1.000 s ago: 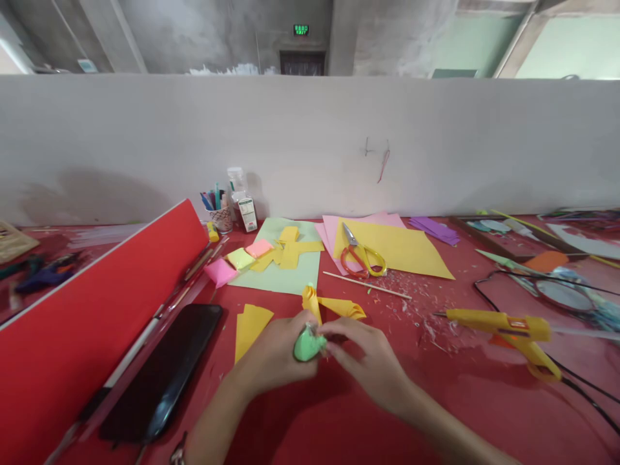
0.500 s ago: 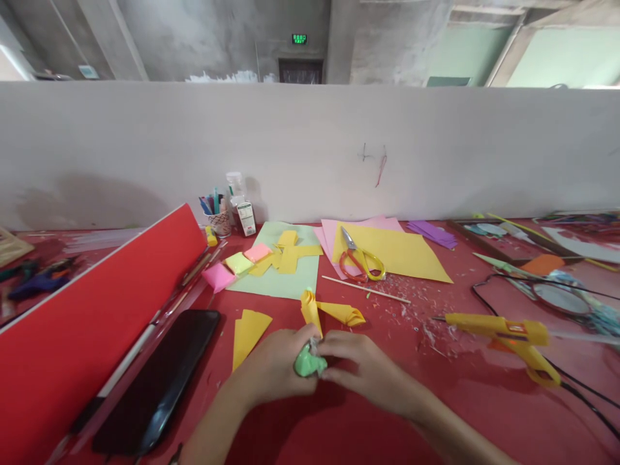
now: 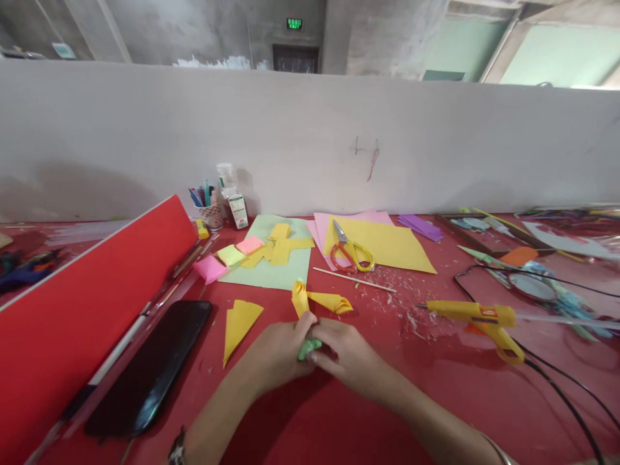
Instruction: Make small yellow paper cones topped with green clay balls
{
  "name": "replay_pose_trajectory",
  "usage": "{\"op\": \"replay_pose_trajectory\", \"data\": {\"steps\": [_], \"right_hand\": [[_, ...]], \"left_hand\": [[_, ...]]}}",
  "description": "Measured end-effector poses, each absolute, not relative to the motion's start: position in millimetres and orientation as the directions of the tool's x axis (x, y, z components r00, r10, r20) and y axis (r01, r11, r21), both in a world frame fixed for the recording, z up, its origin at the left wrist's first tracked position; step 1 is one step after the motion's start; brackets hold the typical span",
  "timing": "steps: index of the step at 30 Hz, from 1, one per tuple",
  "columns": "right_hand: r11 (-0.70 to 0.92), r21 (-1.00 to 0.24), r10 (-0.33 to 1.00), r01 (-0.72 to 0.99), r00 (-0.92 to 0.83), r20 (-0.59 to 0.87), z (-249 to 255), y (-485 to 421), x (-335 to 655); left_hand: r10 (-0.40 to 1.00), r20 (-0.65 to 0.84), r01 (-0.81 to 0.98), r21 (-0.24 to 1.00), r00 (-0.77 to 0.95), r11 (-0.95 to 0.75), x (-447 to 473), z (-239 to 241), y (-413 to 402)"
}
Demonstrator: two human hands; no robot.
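Between my hands, low over the red table, is a small packet of soft green clay point(image 3: 309, 349) in crinkled clear plastic. My left hand point(image 3: 278, 354) is closed around its left side, thumb on top. My right hand point(image 3: 345, 349) pinches the plastic from the right with bent fingers. Part of the packet is hidden by the fingers. Just beyond my fingertips are two rolled yellow paper cones, one upright-looking cone point(image 3: 299, 298) and one lying cone point(image 3: 332, 301). A folded yellow paper piece point(image 3: 241, 326) rests left of my left hand.
A black phone point(image 3: 150, 368) and a red board point(image 3: 101, 284) lie to the left. Clay packets point(image 3: 209, 268) sit on green paper point(image 3: 261, 279). Scissors point(image 3: 352, 248) rest on yellow paper point(image 3: 402, 248). A stick point(image 3: 353, 279) and a yellow glue gun point(image 3: 469, 314) with cable are right.
My fingers have closed in further over the green clay packet, so less of it shows. The whole view has shifted slightly, with table things appearing a little further left and higher.
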State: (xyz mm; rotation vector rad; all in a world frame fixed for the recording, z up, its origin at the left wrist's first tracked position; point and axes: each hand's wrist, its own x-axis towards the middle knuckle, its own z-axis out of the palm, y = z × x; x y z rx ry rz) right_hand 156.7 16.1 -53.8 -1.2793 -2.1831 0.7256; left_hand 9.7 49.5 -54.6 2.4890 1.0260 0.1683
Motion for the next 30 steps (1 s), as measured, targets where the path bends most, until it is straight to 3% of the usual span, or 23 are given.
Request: {"op": "replay_pose_trajectory", "data": {"steps": [6,12,16,19,24,30], "right_hand": [[0.323,-0.840,0.938,0.436,-0.262,0.224,-50,14,153],[0.138,-0.989,0.990,0.049,0.006,0.138,-48,18,153],[0.142,-0.935,0.957,-0.325,0.286,0.046,-50,27,165],[0.153,-0.852,0.941,-0.500,0.336,-0.028,-51,31,173],[0.036,-0.857,0.989,-0.514,0.141,-0.043,-56,30,168],[-0.007,-0.964,0.998,-0.265,0.066,-0.026,-56,25,158]], "left_hand": [[0.739,0.019,0.661,0.434,0.673,-0.613,11,-49,49],[0.789,0.056,0.678,0.477,0.612,-0.560,10,-42,50],[0.810,0.014,0.724,0.438,0.587,-0.533,2,-41,53],[0.834,-0.008,0.760,0.414,0.552,-0.500,-3,-39,56],[0.880,-0.005,0.807,0.403,0.474,-0.432,-6,-31,59],[0.977,-0.004,0.954,0.218,0.212,-0.207,-16,-31,67]]}}
